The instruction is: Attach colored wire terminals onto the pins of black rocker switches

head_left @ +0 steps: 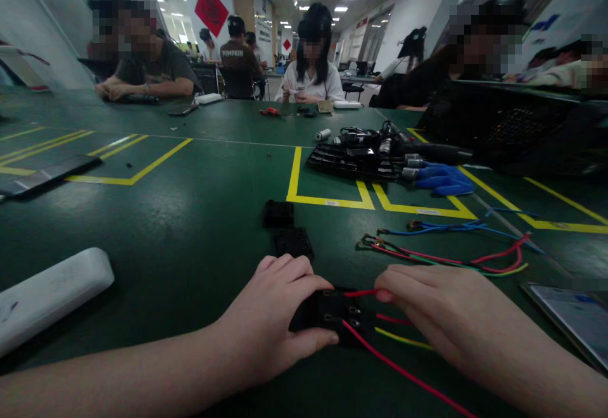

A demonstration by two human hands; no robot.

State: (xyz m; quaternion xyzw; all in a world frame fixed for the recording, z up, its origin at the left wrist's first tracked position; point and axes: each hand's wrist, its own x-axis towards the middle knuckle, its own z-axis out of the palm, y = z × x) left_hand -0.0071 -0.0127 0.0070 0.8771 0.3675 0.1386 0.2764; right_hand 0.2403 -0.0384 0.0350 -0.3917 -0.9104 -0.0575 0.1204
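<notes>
Closest to me, the person's left hand clamps a black switch module flat against the green table, fingers over its top edge and thumb along its near side. Just beside it the right hand has its fingertips closed on a red wire at the module's upper corner. A second red wire trails from the module toward the near edge, and a yellow wire runs out under the right palm.

A little farther on, two more black modules lie loose on the table, well apart from the hands. To their right sits a bundle of coloured wires. A white bar lies at the near left, and a tablet at the near right.

Beyond the yellow floor-tape lines there is a heap of black parts with a blue glove touching it. At the far edge several people sit at work.
</notes>
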